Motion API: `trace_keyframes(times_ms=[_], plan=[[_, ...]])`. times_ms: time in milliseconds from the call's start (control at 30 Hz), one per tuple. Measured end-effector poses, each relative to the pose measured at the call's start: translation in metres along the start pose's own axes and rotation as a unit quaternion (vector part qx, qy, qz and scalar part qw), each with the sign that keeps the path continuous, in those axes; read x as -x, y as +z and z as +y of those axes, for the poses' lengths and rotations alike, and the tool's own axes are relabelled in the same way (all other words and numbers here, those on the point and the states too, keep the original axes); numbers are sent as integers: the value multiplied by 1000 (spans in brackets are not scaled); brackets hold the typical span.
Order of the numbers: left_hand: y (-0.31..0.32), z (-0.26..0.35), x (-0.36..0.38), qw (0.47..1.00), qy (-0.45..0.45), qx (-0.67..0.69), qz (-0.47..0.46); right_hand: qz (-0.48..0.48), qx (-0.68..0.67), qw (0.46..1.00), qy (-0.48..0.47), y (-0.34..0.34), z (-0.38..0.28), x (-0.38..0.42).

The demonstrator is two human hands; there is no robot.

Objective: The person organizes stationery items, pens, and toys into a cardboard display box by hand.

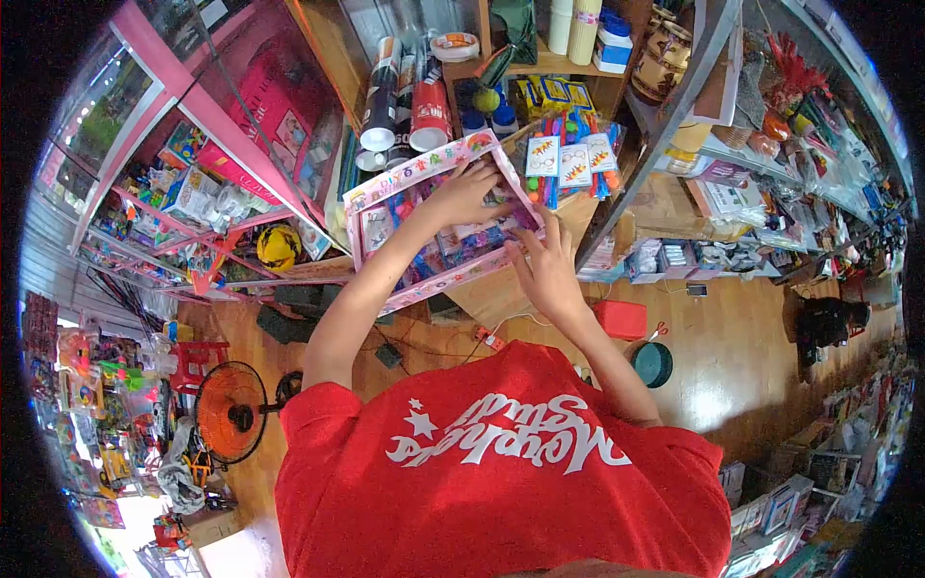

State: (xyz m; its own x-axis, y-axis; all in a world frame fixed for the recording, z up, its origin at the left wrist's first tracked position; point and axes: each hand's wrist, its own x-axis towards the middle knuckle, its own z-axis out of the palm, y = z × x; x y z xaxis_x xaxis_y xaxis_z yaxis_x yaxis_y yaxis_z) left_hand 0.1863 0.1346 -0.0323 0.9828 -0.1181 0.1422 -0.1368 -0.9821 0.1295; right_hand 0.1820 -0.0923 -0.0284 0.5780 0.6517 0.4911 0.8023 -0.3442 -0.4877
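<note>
Both of your hands are in one pink-rimmed tray (445,279) of packaged toys, held out in front of your red shirt (501,472). Your left hand (465,196) lies flat inside the tray near its far rim, fingers spread and pressing down on the packets (424,252); you cannot tell whether it grips any single one. Your right hand (547,268) sits at the tray's right edge, nearer you than the left, fingers extended and loosely open, fingertips touching the packets by the tray's corner; nothing is visibly closed in it.

Just beyond your left hand stand three rolled tubes (405,101), red, black and white, upright side by side. Above them, further off, one roll of tape (455,45) lies on the wooden shelf (540,65). To the right of your left hand hang three carded toy packs (575,162) with bright plastic pieces, close beside the tray's far corner.

Below your right hand, on the wooden floor, sits one red box (621,319), and just beyond it one dark green round bucket (652,364). Well off to your left, below your left arm, one orange fan (231,412) stands on the floor, and one yellow ball (278,247) rests under the pink shelf frame (193,96)
</note>
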Motion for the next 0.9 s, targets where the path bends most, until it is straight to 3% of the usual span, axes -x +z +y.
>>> trace_keyframes(times_ms=[100, 200, 300, 400, 533, 700, 800, 900], plan=[[-10, 10, 5, 1000, -6, -18, 15, 58, -56, 997, 2, -11, 5, -14], [-7, 16, 25, 993, -35, 56, 100, 76, -86, 993, -3, -28, 28, -39], [-22, 39, 59, 990, -94, 64, 80, -35, -98, 995, 11, -29, 68, -68], [-4, 30, 74, 993, -89, 66, 34, -144, 15, 976, -164, -19, 101, -86], [4, 29, 83, 989, -92, 91, 69, -222, 108, 963, -107, -16, 86, -90], [-26, 36, 102, 973, -118, 170, 105, -179, 13, 958, -223, -15, 109, -96], [-36, 37, 112, 974, -103, 163, 118, -131, -40, 973, -185, -26, 108, -100], [-35, 41, 114, 984, -86, 137, 80, 22, -96, 991, -95, -41, 92, -99]])
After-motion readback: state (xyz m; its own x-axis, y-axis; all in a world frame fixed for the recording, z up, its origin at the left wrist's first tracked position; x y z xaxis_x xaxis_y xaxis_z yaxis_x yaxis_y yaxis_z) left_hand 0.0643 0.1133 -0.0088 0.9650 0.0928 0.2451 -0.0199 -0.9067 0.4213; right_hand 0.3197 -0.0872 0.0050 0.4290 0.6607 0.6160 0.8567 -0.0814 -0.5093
